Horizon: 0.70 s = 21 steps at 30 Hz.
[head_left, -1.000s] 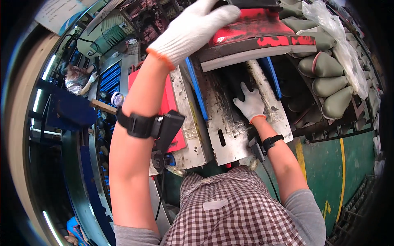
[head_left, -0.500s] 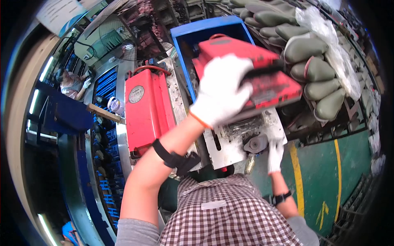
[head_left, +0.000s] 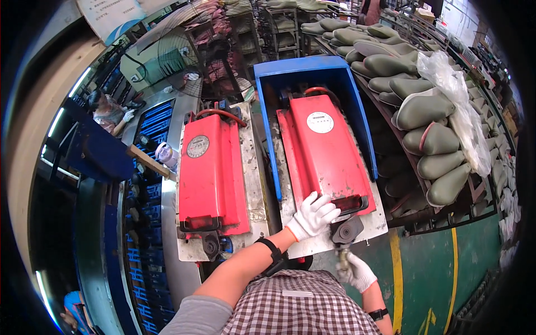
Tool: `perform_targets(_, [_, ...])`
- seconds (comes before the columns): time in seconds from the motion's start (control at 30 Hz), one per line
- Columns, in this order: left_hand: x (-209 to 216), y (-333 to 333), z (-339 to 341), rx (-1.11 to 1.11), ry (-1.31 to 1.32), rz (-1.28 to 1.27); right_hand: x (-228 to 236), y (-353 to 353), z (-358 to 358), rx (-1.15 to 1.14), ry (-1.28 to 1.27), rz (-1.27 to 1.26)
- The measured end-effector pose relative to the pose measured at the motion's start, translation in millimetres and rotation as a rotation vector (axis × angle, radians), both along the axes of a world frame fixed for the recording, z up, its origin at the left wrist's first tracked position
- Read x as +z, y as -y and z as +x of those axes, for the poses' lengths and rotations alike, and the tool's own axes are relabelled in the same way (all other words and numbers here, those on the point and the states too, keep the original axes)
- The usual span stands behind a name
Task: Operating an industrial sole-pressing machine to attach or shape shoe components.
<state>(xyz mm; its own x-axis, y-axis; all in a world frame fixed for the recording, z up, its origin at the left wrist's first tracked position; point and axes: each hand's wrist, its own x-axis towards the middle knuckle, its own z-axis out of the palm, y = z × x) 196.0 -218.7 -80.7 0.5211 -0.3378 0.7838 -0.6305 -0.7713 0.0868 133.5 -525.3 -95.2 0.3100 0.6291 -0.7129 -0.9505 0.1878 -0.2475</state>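
Observation:
A red metal cover (head_left: 329, 148) with a round white label lies lowered on its pale metal base plate (head_left: 377, 226). My left hand (head_left: 314, 216), in a white glove, rests at the cover's near edge beside its black handle (head_left: 350, 205), fingers apart. Just right of it, a dark grey round fitting (head_left: 347, 230) sits on the plate's front edge. Below that fitting my gloved right hand (head_left: 357, 272) closes around a small brass-coloured handle (head_left: 341, 258), partly hidden by the fingers and blurred.
A second red cover (head_left: 209, 178) stands on the left. A blue hood (head_left: 301, 66) surrounds the right machine's far end. Olive-green boot-shaped pieces (head_left: 427, 109) fill a rack at right, with clear plastic (head_left: 460, 106) over some. A co-worker (head_left: 109, 114) is at far left.
The red cover has come down from a raised tilt onto its plate. My left hand has left its handle and moved nearer. My right hand has dropped to the brass-coloured handle.

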Motion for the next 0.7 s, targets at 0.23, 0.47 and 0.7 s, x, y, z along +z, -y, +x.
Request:
perform_targets(0.23, [-4, 3, 1, 0.026, -0.069, 0.039, -18, 11, 70, -0.248, 1.098, -0.984])
perform_targets(0.47, [49, -29, -49, 0.03, -0.543, -0.25, -2, -44, 92, 0.068, 1.693, -1.359])
perform_targets(0.7, [102, -163, -179, 0.961, -0.257, -0.199, 4, -57, 95, 0.189, 1.764, -1.3])
